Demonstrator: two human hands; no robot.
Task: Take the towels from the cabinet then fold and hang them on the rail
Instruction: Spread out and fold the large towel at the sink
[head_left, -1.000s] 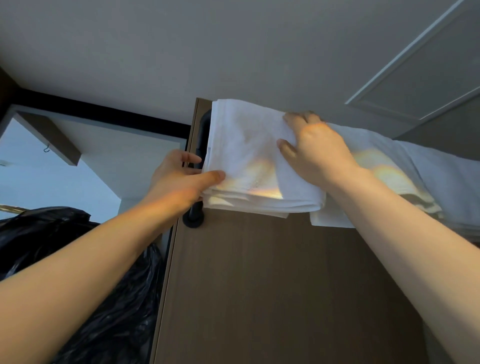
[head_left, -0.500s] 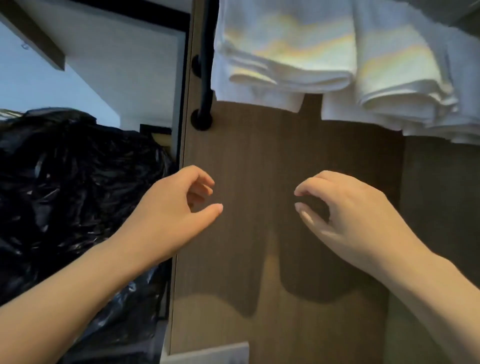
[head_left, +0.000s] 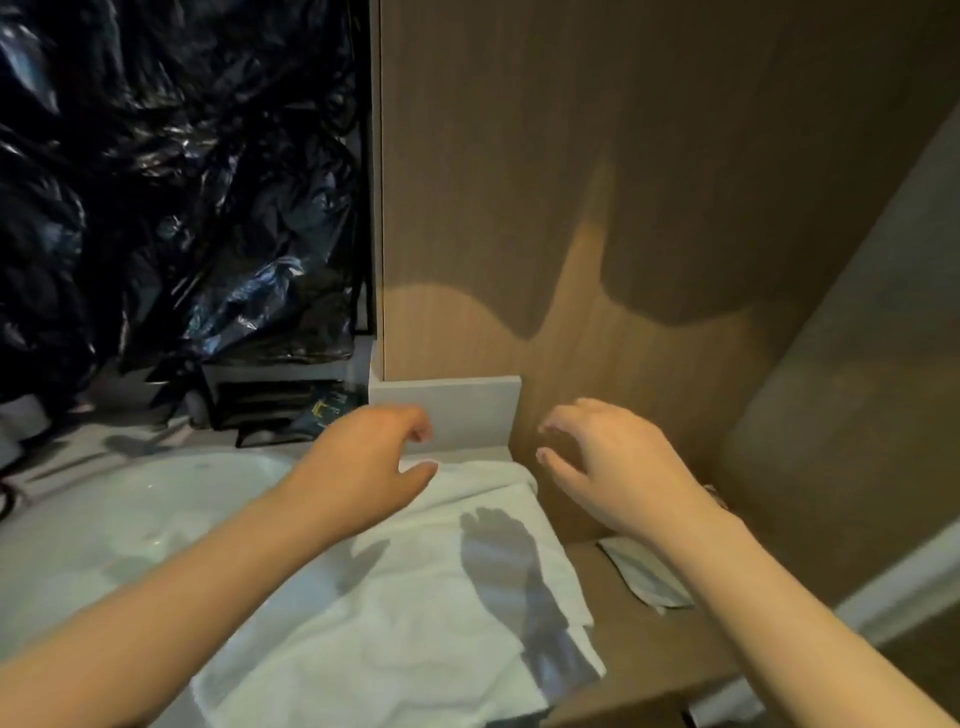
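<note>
A white towel (head_left: 415, 587) lies spread and rumpled on the counter below me, its right part hanging over the counter's edge. My left hand (head_left: 363, 462) hovers over the towel's far edge with loosely curled fingers and holds nothing. My right hand (head_left: 608, 467) hangs beside it, just right of the towel's far corner, fingers loosely curled and empty too. The rail and the hung towels are out of view above.
A brown wooden panel (head_left: 597, 182) rises straight ahead. Black plastic sheeting (head_left: 171, 182) fills the upper left. A white basin (head_left: 130, 499) sits to the left of the towel. A small white piece (head_left: 644, 577) lies on the lower wooden ledge at right.
Both hands have let go of the folded towel on the rail and dropped down to the counter. My view tilted down from the rail to the spread towel.
</note>
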